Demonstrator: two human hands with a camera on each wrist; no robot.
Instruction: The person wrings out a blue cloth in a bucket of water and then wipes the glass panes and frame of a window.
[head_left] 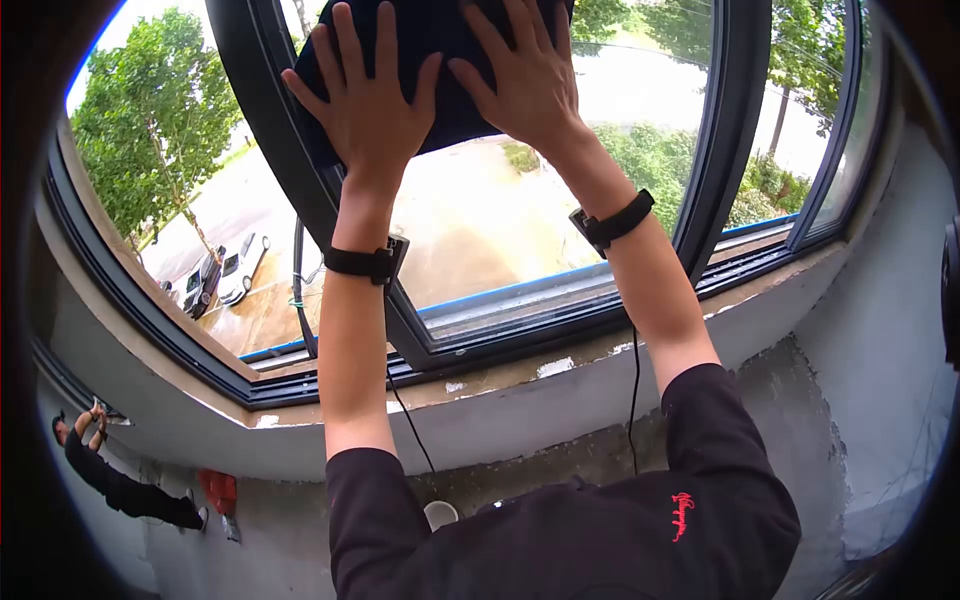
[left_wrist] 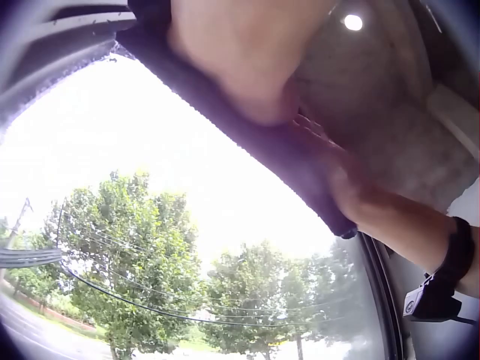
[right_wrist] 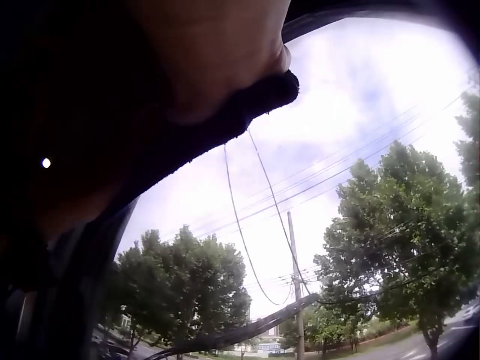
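Both arms reach up to a dark, fuzzy-edged cloth spread against the window pane. My left hand lies flat on the cloth's left part, fingers straight and spread. On its right part my right hand rests palm down, its fingers also spread and the tips reaching the top of the picture. The two thumbs point toward each other, a small gap apart. In the left wrist view the cloth runs slantwise under the hand. The right wrist view has the cloth below the heel of the right hand.
A dark window frame surrounds the pane, above a chipped sill. Black cables hang from the wrist cameras. A white bucket stands on the floor. Another person works at the far left near a red bag.
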